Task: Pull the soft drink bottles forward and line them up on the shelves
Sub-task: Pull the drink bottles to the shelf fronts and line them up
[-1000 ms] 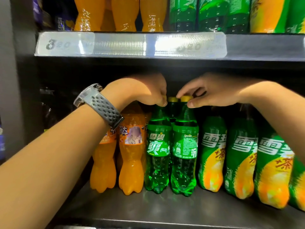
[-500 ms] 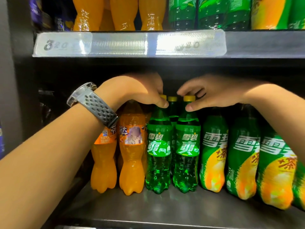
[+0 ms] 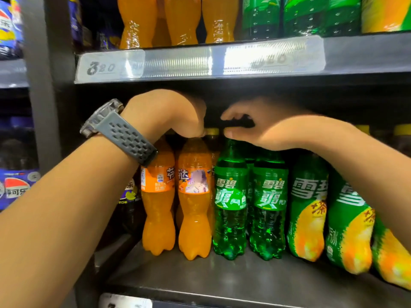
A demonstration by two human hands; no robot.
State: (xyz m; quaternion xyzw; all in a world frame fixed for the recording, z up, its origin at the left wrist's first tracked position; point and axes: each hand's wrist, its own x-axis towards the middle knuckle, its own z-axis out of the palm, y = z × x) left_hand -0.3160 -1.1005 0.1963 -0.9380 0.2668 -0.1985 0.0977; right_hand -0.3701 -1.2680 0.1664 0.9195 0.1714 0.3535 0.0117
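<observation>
Step in hand: fronting the lower shelf (image 3: 222, 283), at the join between the orange and the green rows.

Left hand (image 3: 169, 116): over the top of the orange bottle (image 3: 194, 196), fingers curled down round its neck and cap. The cap itself is hidden under them. Watch (image 3: 120, 130) on this wrist.

Right hand (image 3: 266, 130): at the top of the green bottle (image 3: 231, 196). The thumb (image 3: 229, 132) lies across the front where the cap should be, the forefinger arches above it, and a dark gap shows between them. It reads as a narrow pinch on the cap, though the far fingers are out of sight.

Positions: both held bottles stand upright, touching each other, near the front edge. A second orange bottle (image 3: 158, 196) stands just left and a second green bottle (image 3: 269, 196) just right, their bases roughly level with the held pair. The tea bottles (image 3: 309, 207) continue the row rightwards. A yellow cap (image 3: 212, 131) shows between the hands, so more stock stands behind.

Judgement: the front pair looks nearly aligned. The next move calls for a short, even pull by the necks, bases kept flat so that neither bottle tips, and labels turned outward. The rear bottles then need drawing up to close the gap.
</observation>
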